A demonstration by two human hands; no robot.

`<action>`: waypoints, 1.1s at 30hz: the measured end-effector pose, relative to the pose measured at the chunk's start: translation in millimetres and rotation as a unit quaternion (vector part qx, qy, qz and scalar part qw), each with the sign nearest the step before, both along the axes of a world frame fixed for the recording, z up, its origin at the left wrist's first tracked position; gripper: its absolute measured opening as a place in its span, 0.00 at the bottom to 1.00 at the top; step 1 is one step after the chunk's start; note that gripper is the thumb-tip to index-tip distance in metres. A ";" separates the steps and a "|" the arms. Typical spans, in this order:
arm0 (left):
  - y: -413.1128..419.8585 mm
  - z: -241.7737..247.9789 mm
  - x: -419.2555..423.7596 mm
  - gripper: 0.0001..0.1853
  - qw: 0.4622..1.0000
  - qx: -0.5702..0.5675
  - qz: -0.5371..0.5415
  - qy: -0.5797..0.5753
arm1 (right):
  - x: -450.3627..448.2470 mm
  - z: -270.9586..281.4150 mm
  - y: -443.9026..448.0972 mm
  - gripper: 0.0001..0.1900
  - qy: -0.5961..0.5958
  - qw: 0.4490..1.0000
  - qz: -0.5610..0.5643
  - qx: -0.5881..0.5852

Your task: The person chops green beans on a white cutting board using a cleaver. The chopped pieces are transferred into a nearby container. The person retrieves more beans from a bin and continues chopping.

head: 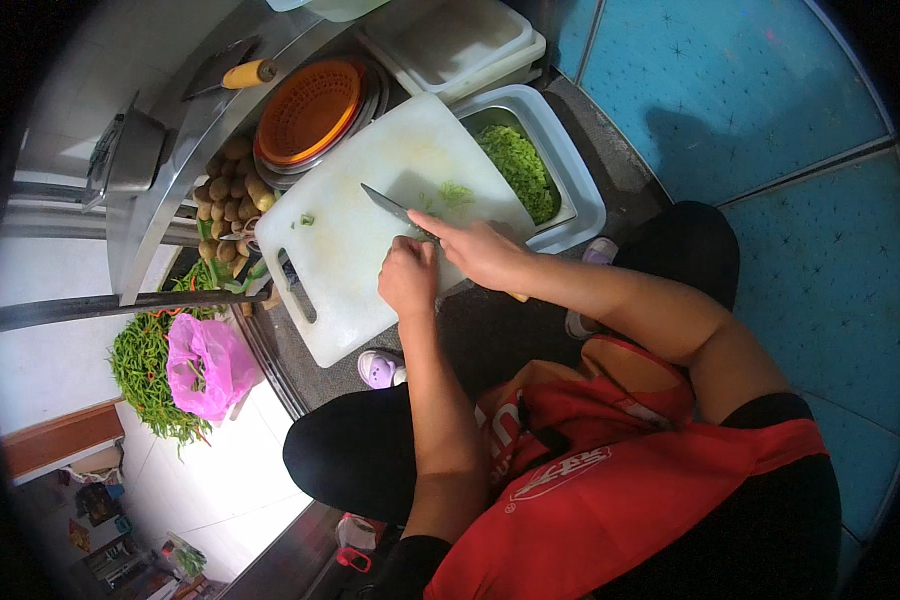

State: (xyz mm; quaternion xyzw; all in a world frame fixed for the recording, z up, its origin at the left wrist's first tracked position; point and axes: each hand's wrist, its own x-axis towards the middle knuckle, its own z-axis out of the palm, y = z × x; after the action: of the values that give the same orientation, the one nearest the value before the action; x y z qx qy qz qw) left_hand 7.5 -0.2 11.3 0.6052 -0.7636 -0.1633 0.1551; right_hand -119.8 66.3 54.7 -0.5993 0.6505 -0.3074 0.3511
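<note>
My right hand [480, 251] grips a kitchen knife [385, 202], its index finger stretched along the blade. The yellow end of the handle shows below my palm. Curled close beside the blade, my left hand [409, 274] rests over a white plastic cutting board [345, 247]; whatever is under its fingers is hidden. Light green chopped bits [456, 195] lie on the board beyond the knife. A few darker green pieces [307, 220] sit near the board's handle slot. Chopped green vegetable [517, 169] fills a metal pan [568, 210] at the board's right edge.
The metal pan stands in a pale blue tub [589, 180]. Stacked orange baskets [311, 112], brown round produce [229, 195] and white trays [457, 45] lie beyond the board. A yellow-handled blade [249, 73] rests on a metal shelf. Left are green chillies [146, 360] and a pink bag [210, 367].
</note>
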 end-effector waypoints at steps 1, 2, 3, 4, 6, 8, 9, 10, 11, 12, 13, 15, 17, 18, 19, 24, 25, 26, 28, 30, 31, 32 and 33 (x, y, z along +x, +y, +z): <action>-0.3 -0.5 1.0 0.11 1.000 -0.001 0.001 0.002 | 1.1 -0.5 0.1 0.34 -0.008 1.000 -0.009 0.002; -0.4 -1.0 2.0 0.11 1.000 -0.003 0.001 0.004 | 2.3 -3.5 -0.2 0.34 -0.019 1.000 0.000 -0.022; 0.5 -0.9 -0.2 0.11 1.000 -0.003 0.002 0.010 | 1.0 -6.0 0.2 0.34 -0.025 0.999 0.008 -0.045; 0.9 -0.4 -1.8 0.11 1.000 -0.002 0.000 0.007 | -0.6 -8.4 0.5 0.34 -0.032 0.997 0.017 -0.067; 0.6 1.4 -2.0 0.11 1.000 0.001 -0.005 -0.001 | -2.5 -10.3 -1.1 0.32 -0.034 0.998 -0.001 -0.049; 0.9 0.1 -0.9 0.11 1.000 -0.007 -0.004 -0.007 | -1.9 -9.1 -1.7 0.32 -0.031 0.999 0.004 -0.034; 1.7 -0.4 -0.7 0.11 1.000 -0.009 -0.003 -0.009 | -2.6 -3.9 -0.5 0.33 -0.023 0.999 0.019 -0.027; 1.6 -0.4 0.4 0.11 1.000 -0.006 -0.003 -0.010 | -2.8 -0.9 0.1 0.33 -0.015 0.999 0.035 -0.019; 1.1 0.0 2.0 0.11 1.000 -0.003 -0.003 -0.010 | -2.1 -4.7 -1.9 0.33 -0.011 0.999 0.026 -0.015; 0.5 1.2 0.5 0.11 1.000 -0.001 -0.004 -0.008 | -3.3 -8.8 -5.5 0.33 -0.006 1.000 0.015 -0.013; 0.8 1.5 -2.0 0.11 1.000 0.002 -0.005 -0.008 | -4.6 -12.8 -7.7 0.33 0.000 1.000 0.005 -0.010; 1.8 1.3 -5.0 0.11 1.000 0.009 -0.004 -0.007 | -6.7 -14.7 -4.4 0.32 -0.016 0.998 0.015 -0.051; 0.0 2.6 -2.3 0.12 1.000 0.025 -0.002 -0.007 | -6.4 -10.6 -3.5 0.31 -0.013 0.999 0.021 -0.026; -0.1 3.2 -1.1 0.13 0.999 0.033 0.004 -0.005 | -6.7 6.9 -4.6 0.31 -0.001 1.000 0.023 0.018; 0.3 3.2 -0.1 0.13 1.000 0.030 0.006 -0.007 | -6.1 16.8 -5.5 0.30 0.012 0.998 0.026 0.062; -0.6 -0.6 -0.4 0.13 1.000 0.008 -0.009 0.001 | -6.5 8.7 -2.0 0.29 -0.006 1.000 0.010 0.009; 0.0 -0.2 -0.5 0.13 1.000 0.013 -0.009 0.004 | -7.5 9.0 -2.7 0.29 0.000 1.000 0.019 0.022; 0.5 0.3 -0.3 0.13 1.000 0.018 -0.009 0.006 | -7.6 8.1 -2.2 0.29 0.013 1.000 0.010 0.008; 1.6 1.2 -0.1 0.12 1.000 0.020 -0.009 -0.004 | -5.6 7.4 -0.1 0.29 0.036 0.999 -0.008 -0.021; 1.4 0.1 -2.3 0.11 0.999 0.016 -0.009 -0.028 | -8.2 10.5 -1.0 0.30 -0.006 1.000 0.015 0.026; 1.0 -0.1 -0.6 0.11 0.999 0.015 -0.006 -0.030 | -8.0 12.2 -1.9 0.30 -0.026 0.998 0.026 0.049; 0.4 -0.3 1.9 0.11 0.999 0.013 -0.003 -0.032 | -6.1 12.8 -3.6 0.30 -0.048 0.996 0.018 0.067; 0.1 -0.7 2.0 0.11 0.999 0.011 0.000 -0.032 | -6.1 13.3 -4.9 0.30 -0.067 0.994 0.009 0.085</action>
State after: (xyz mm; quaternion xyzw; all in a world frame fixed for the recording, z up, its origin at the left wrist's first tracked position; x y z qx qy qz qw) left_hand 9.5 -0.1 10.5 0.6118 -0.7663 -0.1524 0.1233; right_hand -126.0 61.4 68.0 -0.5513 0.6435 -0.2875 0.4465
